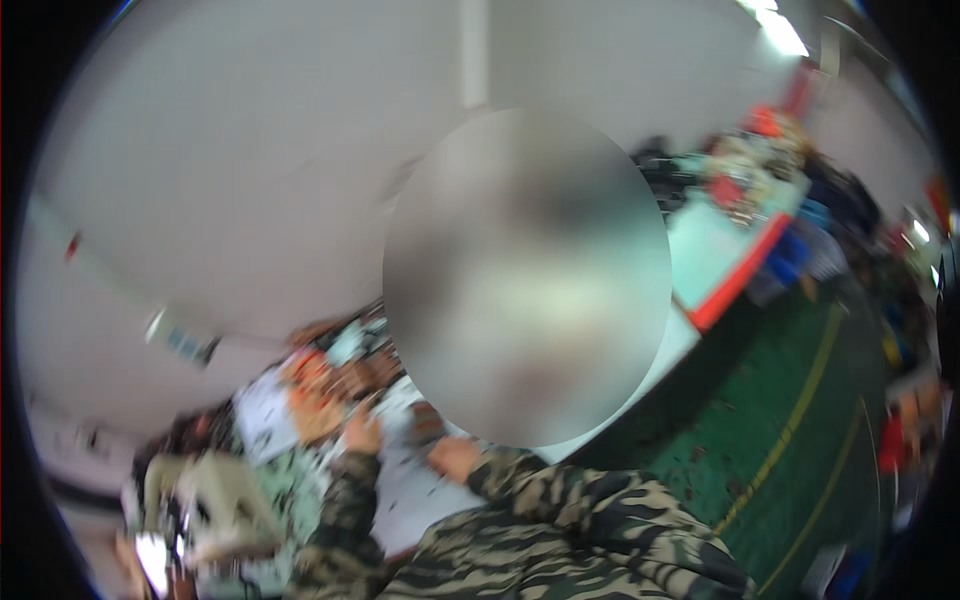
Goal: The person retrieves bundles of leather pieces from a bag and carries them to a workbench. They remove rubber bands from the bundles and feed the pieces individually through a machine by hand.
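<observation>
Motion smears the head view, and a round blurred patch hides its middle. My left hand (362, 432), in a camouflage sleeve, is over the pale tabletop (405, 500), near a pile of brown and orange pieces. One finger or the thumb seems to point up, but its grip is unclear. To its right, my right hand (455, 458) is beside a small dark brown piece (426, 423). Whether that hand touches the piece, I cannot tell. Its fingers are smeared and partly hidden.
A beige machine, like a sewing machine (225, 500), stands at the left. White sheets (265, 415) and orange-brown pieces (312, 385) lie beyond my left hand. Rightward are a red-edged table (735, 275) with heaped items and a green floor (700, 430) with yellow lines and dark scraps.
</observation>
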